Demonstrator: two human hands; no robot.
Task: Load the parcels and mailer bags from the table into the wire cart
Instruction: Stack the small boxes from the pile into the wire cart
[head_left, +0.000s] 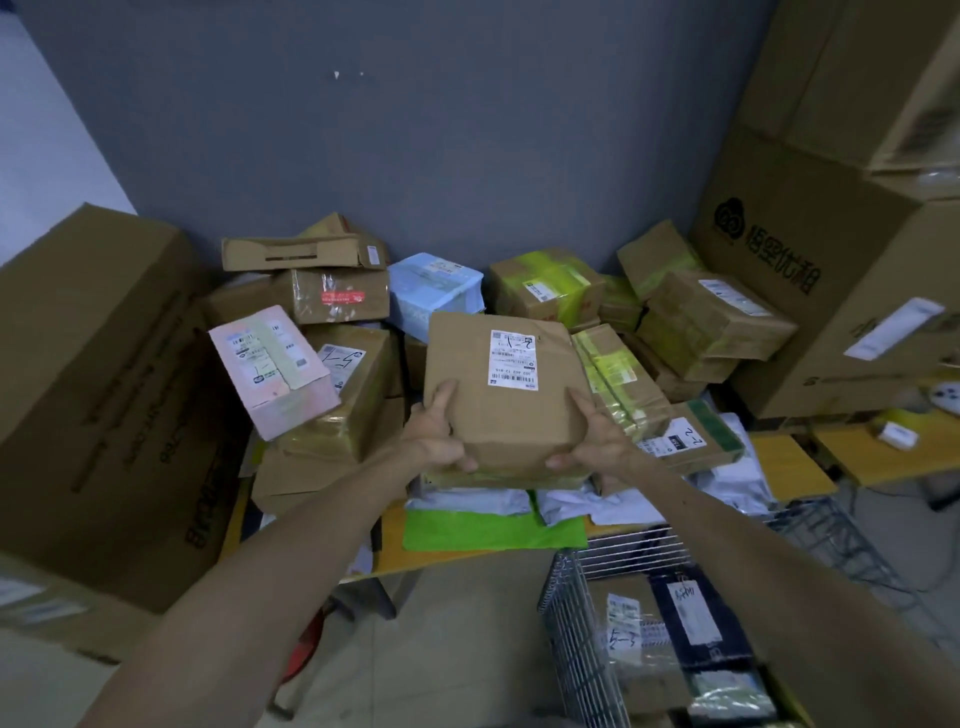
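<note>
A brown cardboard parcel (506, 395) with a white shipping label is held up over the table's front. My left hand (435, 434) grips its near left corner and my right hand (592, 441) grips its near right corner, thumbs on top. Behind it the table (395, 558) carries a heap of parcels: a pink box (272, 371), a pale blue mailer bag (434, 291), a green-taped box (545, 286). White and green mailer bags (493, 532) lie at the table's front edge. The wire cart (582, 639) stands at lower right with several parcels inside.
Large cardboard cartons (104, 395) stand at the left, and stacked cartons (810, 218) rise at the right. A grey wall is behind the table. A second yellow table (883, 457) sits at the right. Tiled floor lies between the table and the cart.
</note>
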